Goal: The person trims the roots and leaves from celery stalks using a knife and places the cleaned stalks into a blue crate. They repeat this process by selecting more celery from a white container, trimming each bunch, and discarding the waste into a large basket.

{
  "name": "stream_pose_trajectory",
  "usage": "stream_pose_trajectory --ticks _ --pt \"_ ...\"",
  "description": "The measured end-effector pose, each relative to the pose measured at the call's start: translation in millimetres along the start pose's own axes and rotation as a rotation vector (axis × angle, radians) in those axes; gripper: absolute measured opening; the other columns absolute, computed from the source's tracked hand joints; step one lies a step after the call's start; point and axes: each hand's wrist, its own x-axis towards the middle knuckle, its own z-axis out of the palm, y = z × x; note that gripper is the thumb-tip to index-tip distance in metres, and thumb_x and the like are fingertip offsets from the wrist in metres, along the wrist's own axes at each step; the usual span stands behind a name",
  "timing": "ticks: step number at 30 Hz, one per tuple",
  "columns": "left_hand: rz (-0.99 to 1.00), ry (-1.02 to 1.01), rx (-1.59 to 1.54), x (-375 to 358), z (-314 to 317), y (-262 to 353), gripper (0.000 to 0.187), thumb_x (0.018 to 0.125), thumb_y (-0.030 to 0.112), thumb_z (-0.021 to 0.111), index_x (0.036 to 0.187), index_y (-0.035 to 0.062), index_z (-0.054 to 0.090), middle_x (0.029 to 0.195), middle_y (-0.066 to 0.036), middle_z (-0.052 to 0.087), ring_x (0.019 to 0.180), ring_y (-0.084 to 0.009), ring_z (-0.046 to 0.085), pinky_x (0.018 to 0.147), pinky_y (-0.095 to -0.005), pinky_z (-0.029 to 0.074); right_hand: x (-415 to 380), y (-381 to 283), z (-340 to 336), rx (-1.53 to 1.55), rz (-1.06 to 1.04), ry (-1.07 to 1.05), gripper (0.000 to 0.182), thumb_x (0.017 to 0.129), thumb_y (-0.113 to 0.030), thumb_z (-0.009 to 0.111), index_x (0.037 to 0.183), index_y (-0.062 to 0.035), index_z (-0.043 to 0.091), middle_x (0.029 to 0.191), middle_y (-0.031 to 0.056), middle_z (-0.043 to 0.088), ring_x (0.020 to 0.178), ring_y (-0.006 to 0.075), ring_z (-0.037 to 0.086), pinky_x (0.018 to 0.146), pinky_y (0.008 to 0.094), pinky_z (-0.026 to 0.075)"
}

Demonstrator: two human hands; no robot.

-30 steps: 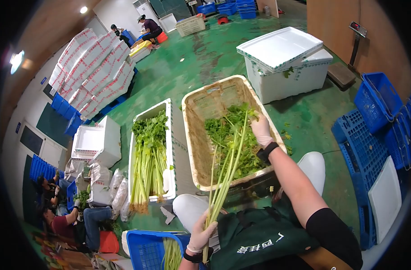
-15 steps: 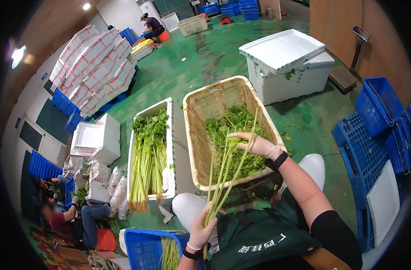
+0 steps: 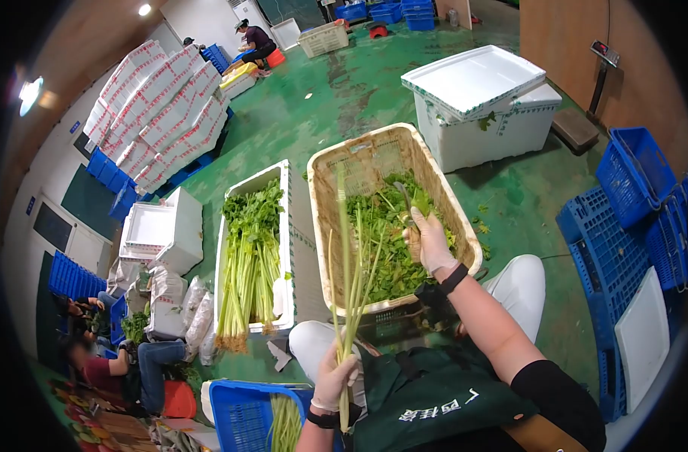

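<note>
My gloved left hand (image 3: 336, 379) is closed round the lower part of several long, pale green celery stalks (image 3: 351, 301). They stand nearly upright over the near left side of a dirty cream crate (image 3: 320, 226), with their tops blurred. My gloved right hand (image 3: 436, 245) is closed on what looks like a small knife (image 3: 403, 197), its dark curved blade pointing up and away. This hand is over the crate, apart from the stalks. Cut celery leaves (image 3: 381, 260) cover the crate's bottom. Left of it, a white foam box (image 3: 285, 226) holds leafy celery (image 3: 252, 256) with roots at the near end.
A blue basket (image 3: 227, 426) with bare stalks (image 3: 285, 422) stands by my left forearm. Lidded foam boxes (image 3: 483, 124) are beyond the crate at right. Blue pallets (image 3: 592, 248) line the right side. A seated person (image 3: 110, 369) works at left; others sit far back.
My right hand has left the stalk tops and moved right and slightly down over the leaves. The stalks in my left hand now stand more upright.
</note>
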Motion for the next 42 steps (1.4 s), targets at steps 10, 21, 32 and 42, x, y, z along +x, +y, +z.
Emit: stream_pose_trajectory --ticks 10,21,32,42 --pt "-0.024 -0.173 -0.347 1.4 -11.2 -0.3 0.041 0.093 0.018 0.066 0.125 0.0013 0.047 0.077 -0.001 0.050 0.056 -0.0082 0.047 0.045 -0.0194 0.036 -8.7 -2.9 32.1 0.148 0.430 -0.452 0.028 0.100 -0.028 0.060 0.119 -0.0075 0.058 0.091 0.0060 0.065 0.063 0.0164 0.063 0.055 0.0309 0.050" --pt "0.016 -0.134 -0.107 4.6 -2.8 -3.3 0.053 0.093 0.011 0.065 0.139 0.0020 0.041 0.080 -0.004 0.050 0.056 -0.0108 0.047 0.045 -0.0202 0.037 -23.2 20.1 57.0 0.021 0.189 -0.264 0.053 0.099 -0.020 0.065 0.145 -0.0044 0.046 0.090 0.0033 0.064 0.060 0.0111 0.061 0.050 0.0238 0.048" --pt "-0.028 -0.217 -0.240 1.4 -5.0 1.7 0.045 0.092 0.017 0.066 0.129 0.0033 0.044 0.080 -0.003 0.048 0.055 -0.0094 0.046 0.045 -0.0198 0.036 -16.7 6.8 46.9 -0.890 -0.714 -0.275 0.022 0.095 -0.012 0.064 0.116 -0.0149 0.072 0.097 0.0052 0.069 0.078 0.0174 0.066 0.067 0.0328 0.052" --pt "-0.016 -0.175 -0.174 -9.3 -0.4 7.2 0.046 0.090 0.016 0.068 0.127 0.0029 0.045 0.077 -0.003 0.046 0.051 -0.0103 0.044 0.045 -0.0210 0.036 18.6 -8.8 -10.6 -0.487 0.073 -0.191 0.050 0.103 -0.036 0.054 0.144 -0.0087 0.046 0.082 0.0008 0.058 0.054 0.0072 0.054 0.047 0.0232 0.044"
